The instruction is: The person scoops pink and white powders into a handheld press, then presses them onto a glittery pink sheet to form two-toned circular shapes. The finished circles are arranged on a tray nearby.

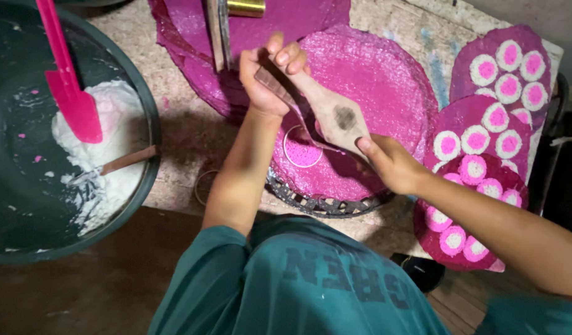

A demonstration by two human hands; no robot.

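Seen from above, a person's left hand is closed around a thin spoon, its tip dipping into a small metal ring of pink grains on a pink-covered tray; the right hand pinches the lower end of a flat wooden paddle. The paddle's long axis runs diagonally, from upper left down to the right hand. To the right, many finished pink-and-white cakes sit on magenta sheets; judging by this, much is done, with the ring only part filled. A green basin at left holds white paste and a pink spatula.
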